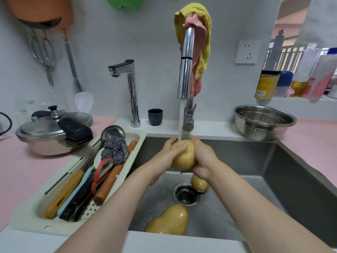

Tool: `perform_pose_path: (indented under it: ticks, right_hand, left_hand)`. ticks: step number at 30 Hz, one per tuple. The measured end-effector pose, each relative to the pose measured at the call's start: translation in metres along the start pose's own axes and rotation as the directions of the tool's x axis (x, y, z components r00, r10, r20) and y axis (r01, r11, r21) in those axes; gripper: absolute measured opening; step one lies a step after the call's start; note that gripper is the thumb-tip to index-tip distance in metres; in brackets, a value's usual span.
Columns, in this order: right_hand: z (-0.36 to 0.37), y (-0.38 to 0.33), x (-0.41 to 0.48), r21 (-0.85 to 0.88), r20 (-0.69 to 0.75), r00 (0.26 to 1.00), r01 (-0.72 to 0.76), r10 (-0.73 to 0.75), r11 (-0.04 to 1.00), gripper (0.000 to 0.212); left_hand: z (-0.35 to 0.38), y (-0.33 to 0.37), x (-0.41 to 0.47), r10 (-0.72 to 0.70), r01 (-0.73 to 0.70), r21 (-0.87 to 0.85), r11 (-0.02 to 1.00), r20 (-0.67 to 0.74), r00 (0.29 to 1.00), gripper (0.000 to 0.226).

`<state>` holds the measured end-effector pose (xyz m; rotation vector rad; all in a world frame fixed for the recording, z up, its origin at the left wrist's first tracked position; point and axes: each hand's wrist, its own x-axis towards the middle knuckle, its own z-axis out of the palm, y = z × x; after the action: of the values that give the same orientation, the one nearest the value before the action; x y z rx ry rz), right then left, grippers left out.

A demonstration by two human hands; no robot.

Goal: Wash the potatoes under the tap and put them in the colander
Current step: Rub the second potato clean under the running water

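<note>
Now, wet yellow potato [183,156] under tap stream, left hand [168,152] and right hand [203,159] clasped round it

1. The pink counter [21,172] ran along both sides of the steel sink [273,161].
2. On its left stretch sat a pressure cooker [54,132], near the back wall.
3. A white utensil tray [27,216] bridged the sink's left edge.
4. On the right stretch stood the colander [264,123], just beside the sink's back right corner.
5. A dark cup [155,116] stood on the white ledge [209,130] behind the sink.
6. Two potatoes [169,222] lay on the sink floor near the drain [186,194].
</note>
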<state>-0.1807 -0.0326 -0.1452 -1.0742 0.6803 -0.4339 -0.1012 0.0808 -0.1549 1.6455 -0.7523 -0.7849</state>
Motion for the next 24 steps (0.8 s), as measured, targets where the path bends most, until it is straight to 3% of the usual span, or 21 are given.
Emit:
perform_pose_path:
  ticks: [2,4,6,7,9,11,13,15,18,20,22,24]
  right_hand:
    - [0.004,0.006,-0.001,-0.012,-0.003,0.999,-0.043,0.043,0.999,0.042]
    - [0.009,0.006,-0.007,-0.018,0.004,1.0,0.014,-0.014,1.0,0.041]
    - [0.011,0.004,-0.01,-0.053,0.078,0.991,0.111,-0.106,0.992,0.033]
    - [0.01,0.003,-0.013,-0.153,0.145,0.974,0.194,-0.172,0.969,0.029]
    - [0.007,0.005,-0.017,-0.368,0.284,0.924,0.352,-0.256,0.861,0.04]
    - [0.005,0.007,-0.017,-0.43,0.342,0.893,0.427,-0.294,0.795,0.043]
    - [0.01,0.005,-0.014,-0.46,0.282,0.875,0.483,-0.393,0.745,0.03]
    - [0.014,-0.002,-0.009,-0.459,0.104,0.905,0.411,-0.412,0.788,0.03]
    - [0.014,-0.008,-0.003,-0.359,-0.057,0.965,0.22,-0.257,0.907,0.045]
    - [0.011,-0.003,-0.005,-0.368,-0.034,0.972,0.204,-0.232,0.907,0.046]
    - [0.011,0.004,-0.01,-0.451,0.068,0.965,0.256,-0.253,0.855,0.043]
    - [0.011,0.009,-0.011,-0.502,0.256,0.934,0.35,-0.25,0.791,0.041]
  left_hand:
    - [0.006,0.001,0.002,0.108,-0.106,0.025,0.994,-0.089,0.99,0.055]
    - [0.009,0.006,0.003,0.172,-0.172,0.019,0.985,-0.23,0.958,0.037]
    - [0.007,0.009,0.005,0.078,-0.118,-0.104,0.988,-0.33,0.941,0.041]
    - [0.004,0.009,0.006,-0.019,-0.058,-0.217,0.974,-0.335,0.942,0.045]
    - [-0.001,0.01,0.006,-0.163,0.024,-0.404,0.914,-0.314,0.935,0.038]
    - [-0.004,0.009,0.007,-0.207,0.045,-0.454,0.89,-0.313,0.927,0.032]
    - [-0.004,0.009,0.008,-0.193,0.031,-0.467,0.884,-0.304,0.933,0.035]
    - [0.002,0.009,0.005,-0.144,0.002,-0.48,0.877,-0.26,0.955,0.04]
    - [0.016,0.008,0.001,-0.035,-0.04,-0.329,0.944,-0.219,0.975,0.048]
    - [0.019,0.013,0.002,-0.023,-0.045,-0.206,0.978,-0.317,0.948,0.052]
    - [0.013,0.018,0.008,-0.129,0.009,-0.268,0.963,-0.432,0.893,0.046]
    - [0.0,0.014,0.012,-0.232,0.065,-0.37,0.927,-0.43,0.873,0.037]
